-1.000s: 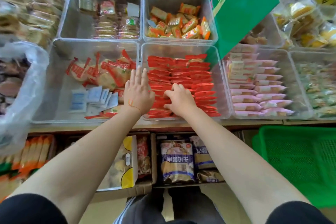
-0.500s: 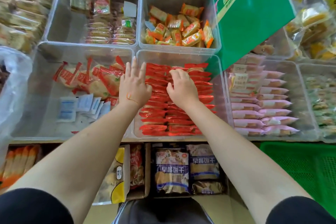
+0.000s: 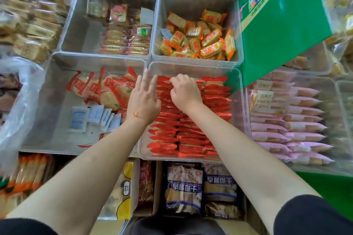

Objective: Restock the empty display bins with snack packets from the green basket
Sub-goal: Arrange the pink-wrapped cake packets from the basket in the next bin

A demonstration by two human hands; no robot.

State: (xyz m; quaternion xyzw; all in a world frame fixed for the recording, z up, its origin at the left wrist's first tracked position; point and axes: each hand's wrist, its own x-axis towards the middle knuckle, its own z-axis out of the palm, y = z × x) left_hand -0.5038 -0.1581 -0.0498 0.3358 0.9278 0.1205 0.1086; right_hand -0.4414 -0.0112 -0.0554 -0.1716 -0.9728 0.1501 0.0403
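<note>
While both hands work inside the clear plastic bin (image 3: 236, 86) in the front middle, I see the red snack packets (image 3: 172, 133) standing there in tight rows on edge. The left hand (image 3: 143, 99) lies on the left rows with straight fingers, spread a little, holding nothing. The right hand (image 3: 185, 91) has curled fingers that pinch the top edges of some red packets near the back of the bin. The green plastic basket (image 3: 328, 192) shows only as a corner at the lower right, below the bin of pink packets (image 3: 298, 126). A green cardboard box (image 3: 282, 25) leans over the bins at the upper right.
</note>
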